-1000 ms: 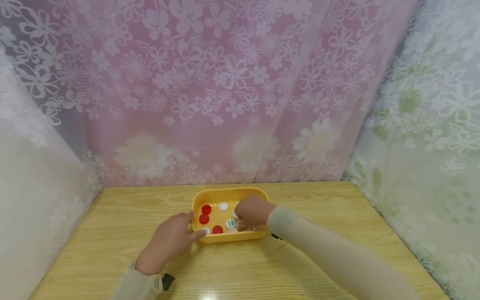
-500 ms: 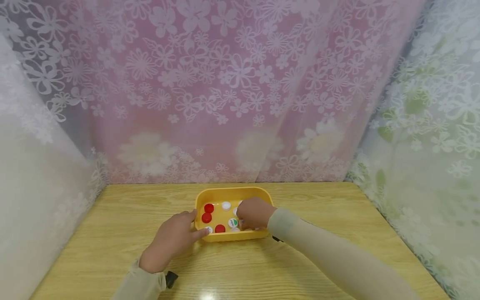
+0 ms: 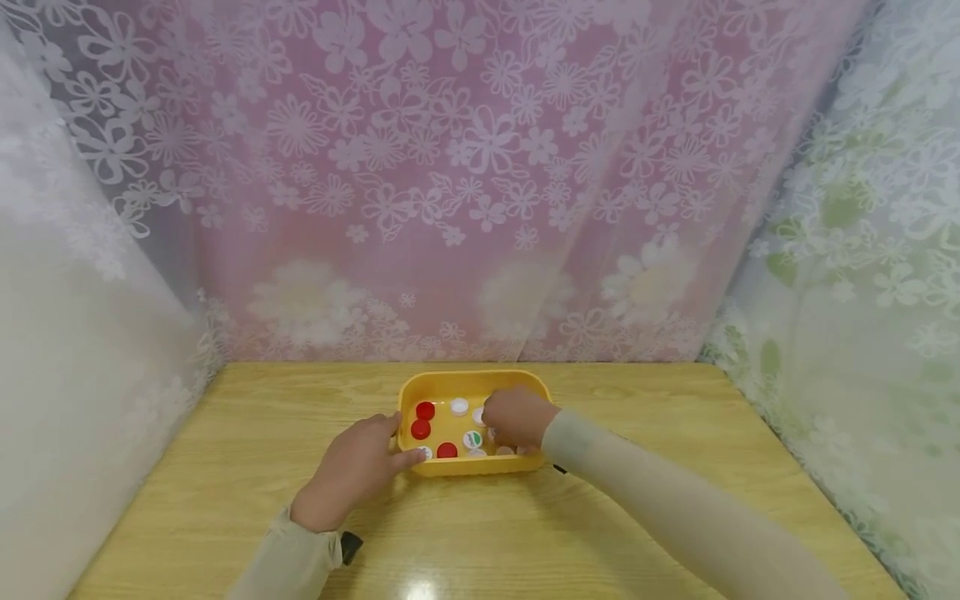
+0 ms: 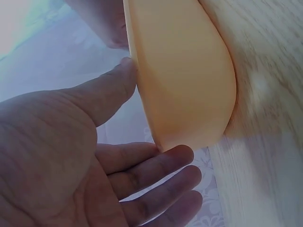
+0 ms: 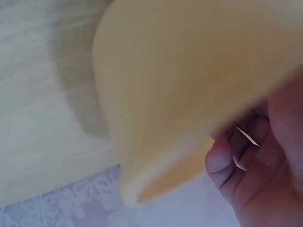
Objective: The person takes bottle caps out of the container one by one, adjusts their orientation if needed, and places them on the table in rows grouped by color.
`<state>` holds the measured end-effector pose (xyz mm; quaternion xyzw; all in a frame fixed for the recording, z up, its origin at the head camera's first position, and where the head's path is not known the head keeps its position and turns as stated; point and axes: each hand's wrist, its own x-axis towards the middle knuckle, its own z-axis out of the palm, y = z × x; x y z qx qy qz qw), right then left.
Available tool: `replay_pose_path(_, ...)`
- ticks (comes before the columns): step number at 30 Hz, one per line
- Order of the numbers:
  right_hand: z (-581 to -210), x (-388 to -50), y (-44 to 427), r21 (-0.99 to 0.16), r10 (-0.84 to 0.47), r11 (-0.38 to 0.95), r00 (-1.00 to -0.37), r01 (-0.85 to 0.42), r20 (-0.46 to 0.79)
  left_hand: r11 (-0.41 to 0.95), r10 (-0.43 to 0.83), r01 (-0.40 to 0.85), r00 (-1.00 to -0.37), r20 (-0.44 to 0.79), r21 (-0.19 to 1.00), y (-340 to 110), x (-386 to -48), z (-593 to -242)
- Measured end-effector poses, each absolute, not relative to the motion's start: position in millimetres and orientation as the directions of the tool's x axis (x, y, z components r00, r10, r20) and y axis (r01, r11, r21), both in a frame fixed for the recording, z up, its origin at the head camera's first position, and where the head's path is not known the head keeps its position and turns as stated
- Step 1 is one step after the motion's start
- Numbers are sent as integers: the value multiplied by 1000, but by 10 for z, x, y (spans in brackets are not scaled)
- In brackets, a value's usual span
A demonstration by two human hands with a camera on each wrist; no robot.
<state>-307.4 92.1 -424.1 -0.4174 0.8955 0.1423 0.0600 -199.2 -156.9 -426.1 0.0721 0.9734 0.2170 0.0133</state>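
A yellow plastic box (image 3: 420, 382) sits on the table, with several bottle caps lying inside. Among them are red caps (image 3: 421, 428), white caps (image 3: 459, 407) and one white cap with green print (image 3: 472, 439). My left hand (image 3: 358, 462) holds the box's front left corner. In the left wrist view its thumb (image 4: 118, 82) lies against the rim and its fingers (image 4: 156, 170) reach around the corner. My right hand (image 3: 519, 415) reaches down into the right part of the box. Its fingers are bent in the right wrist view, but whether they pinch a cap is hidden.
The wooden table (image 3: 480, 533) runs up to a pink flowered curtain (image 3: 450, 208) behind the box. Pale flowered sheets hang on the left (image 3: 90, 350) and right (image 3: 847, 317).
The head view has shifted slightly, so everything sits a little further right and higher. Both hands keep about the same place on the box, and more caps show below the right hand.
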Motion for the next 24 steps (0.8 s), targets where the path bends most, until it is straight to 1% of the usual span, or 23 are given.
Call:
replay_pose_path(2,-4160,-3083,956,255,-736,602,-650,-756,-189,895,152,145,-988,16,422,-1553,-2013,-4255)
replay_pose_path(4,-4048,-3056,978,268,-733,616,-663,-741,-150,893,163,156,-986,21,422,-1537,-2030,-4243)
replay_pose_path(6,-3904,-2984,994,252,-732,637,-674,-729,-99,895,173,168,-985,24,414,-1523,-2047,-4234)
replay_pose_path(7,-3824,-2935,993,226,-731,650,-678,-725,-74,897,176,171,-984,25,409,-1517,-2054,-4229)
replay_pose_path(9,-3680,-2822,984,192,-741,658,-672,-728,-6,902,177,175,-984,31,395,-1511,-2063,-4226)
replay_pose_path(11,-3567,-2683,979,182,-770,636,-631,-750,93,908,175,178,-984,42,379,-1511,-2062,-4225)
replay_pose_path(13,-3507,-2529,975,210,-800,599,-566,-773,198,912,177,185,-983,58,367,-1521,-2057,-4233)
replay_pose_path(15,-3499,-2361,967,233,-816,567,-500,-790,289,911,177,192,-981,72,365,-1535,-2045,-4243)
replay_pose_path(17,-3535,-2185,958,229,-818,547,-456,-805,351,911,174,191,-982,79,365,-1549,-2030,-4257)
replay_pose_path(20,-3639,-1938,924,154,-806,529,-436,-835,401,909,174,196,-980,93,367,-1565,-2013,-4271)
replay_pose_path(22,-3731,-1801,899,116,-804,519,-437,-847,402,908,173,200,-979,104,368,-1568,-2003,-4269)
replay_pose_path(24,-3841,-1704,867,102,-815,504,-434,-858,383,908,176,208,-977,119,364,-1569,-2001,-4267)
